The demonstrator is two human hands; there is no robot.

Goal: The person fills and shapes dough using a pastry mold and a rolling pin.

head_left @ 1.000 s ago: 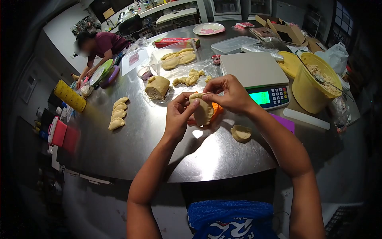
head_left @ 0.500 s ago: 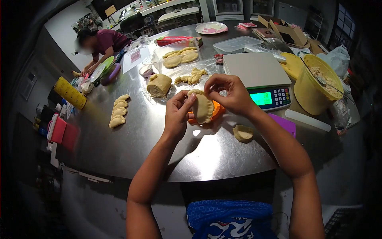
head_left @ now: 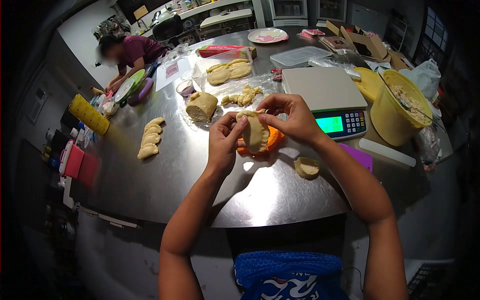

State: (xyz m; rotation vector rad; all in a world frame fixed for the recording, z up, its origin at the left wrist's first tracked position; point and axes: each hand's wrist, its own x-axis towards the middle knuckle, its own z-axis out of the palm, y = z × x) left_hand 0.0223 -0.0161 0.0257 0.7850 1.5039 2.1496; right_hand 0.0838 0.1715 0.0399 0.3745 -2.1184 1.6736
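Note:
A raw half-moon empanada point(head_left: 255, 136) with a crimped edge hangs upright between my hands. My left hand point(head_left: 226, 137) grips its left side, thumb on the near face. At its top edge, my right hand point(head_left: 290, 117) pinches the dough between thumb and fingers. Behind and below the empanada is an orange object point(head_left: 274, 139), mostly hidden. A small cut piece of dough point(head_left: 306, 168) lies on the steel table point(head_left: 190, 185) under my right forearm. Beyond my hands sit a thick dough roll point(head_left: 202, 106) and several dough scraps point(head_left: 243, 96).
Several finished empanadas point(head_left: 151, 137) stand in a row at left. A digital scale point(head_left: 327, 95), a yellow tub of filling point(head_left: 397, 112), a white rolling pin point(head_left: 387, 152) and a purple scraper point(head_left: 358, 157) are at right. A person point(head_left: 132, 52) leans over the table's far left.
My right hand has lowered slightly, and its thumb now presses the empanada's upper edge. The left hand keeps its hold.

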